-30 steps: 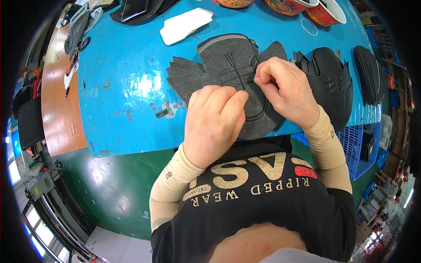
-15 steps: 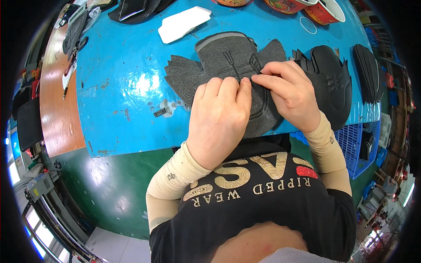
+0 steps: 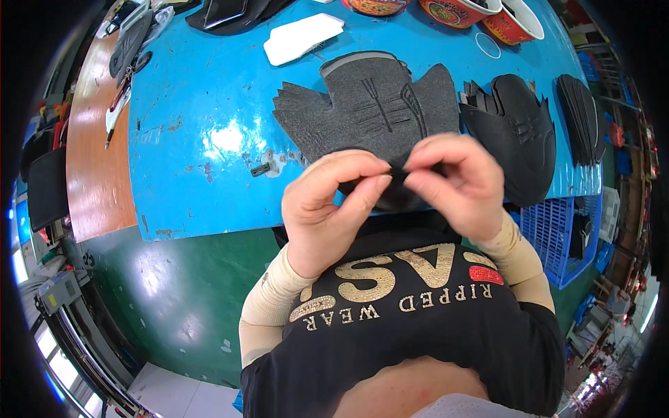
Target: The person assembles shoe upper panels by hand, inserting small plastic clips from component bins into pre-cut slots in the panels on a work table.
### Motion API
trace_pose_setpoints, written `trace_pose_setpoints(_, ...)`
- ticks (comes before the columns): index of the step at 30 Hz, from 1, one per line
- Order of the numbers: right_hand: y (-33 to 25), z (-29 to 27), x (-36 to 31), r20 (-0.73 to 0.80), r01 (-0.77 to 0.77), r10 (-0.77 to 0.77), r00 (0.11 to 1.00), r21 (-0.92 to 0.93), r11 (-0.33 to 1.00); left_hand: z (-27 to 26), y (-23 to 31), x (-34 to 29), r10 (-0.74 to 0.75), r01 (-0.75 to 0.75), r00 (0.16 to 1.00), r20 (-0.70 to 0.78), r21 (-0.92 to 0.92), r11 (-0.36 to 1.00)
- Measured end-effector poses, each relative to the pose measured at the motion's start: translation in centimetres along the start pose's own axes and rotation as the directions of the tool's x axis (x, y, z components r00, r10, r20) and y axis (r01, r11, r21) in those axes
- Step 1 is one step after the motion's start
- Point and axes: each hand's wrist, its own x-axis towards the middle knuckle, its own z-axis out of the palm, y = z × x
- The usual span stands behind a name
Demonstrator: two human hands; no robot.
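A stack of dark grey fabric shoe-upper pieces (image 3: 348, 118) lies at the table's near edge, with raised black lines on the top one. Over its near end, my left hand (image 3: 317, 209) has thumb and forefinger tips close together. Facing it, my right hand (image 3: 470, 184) is curled in a similar pinch, slightly smeared by motion. The two pairs of fingertips are a small gap apart. Something small and dark may be between them, but I cannot make it out. My hands hide part of the stack's near end.
More black upper pieces (image 3: 512, 132) and a fanned black stack (image 3: 580, 118) lie to the right. White sheets (image 3: 303, 38) and red printed bowls (image 3: 512, 24) stand farther back. A blue plastic crate (image 3: 550, 240) is below the table's right side. Scissors (image 3: 143, 61) lie far left.
Both hands have come off the middle of the grey upper and moved nearer to my body. The raised lines on the top piece are now exposed. The view has shifted slightly.
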Motion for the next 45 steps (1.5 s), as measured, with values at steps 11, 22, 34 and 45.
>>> trace_pose_setpoints(11, -0.5, 1.7, -0.8, 0.065, -0.154, 0.144, 0.987, 0.183, 0.971, -0.2, -0.2, -0.5, 0.084, -0.079, 0.995, 0.045, -0.113, 0.990)
trace_pose_setpoints(22, -1.0, -0.3, 1.6, 0.300, -0.480, 0.375, 0.877, 0.532, 0.697, -0.5, -0.1, 1.0, 0.281, -0.289, 0.957, 0.072, 0.183, 0.940)
trace_pose_setpoints(34, 2.1, 0.4, 4.0, 0.141, 0.241, -0.196, 0.970, -0.553, 0.798, -1.5, -1.1, 1.3, 0.286, -0.389, 0.921, 0.264, 0.627, 0.675)
trace_pose_setpoints(45, 2.4, 0.2, 3.7, 0.072, 0.312, -0.356, 0.932, -0.660, 0.684, -0.5, 0.8, 2.0, 0.071, -0.372, 0.921, 0.384, 0.806, 0.460)
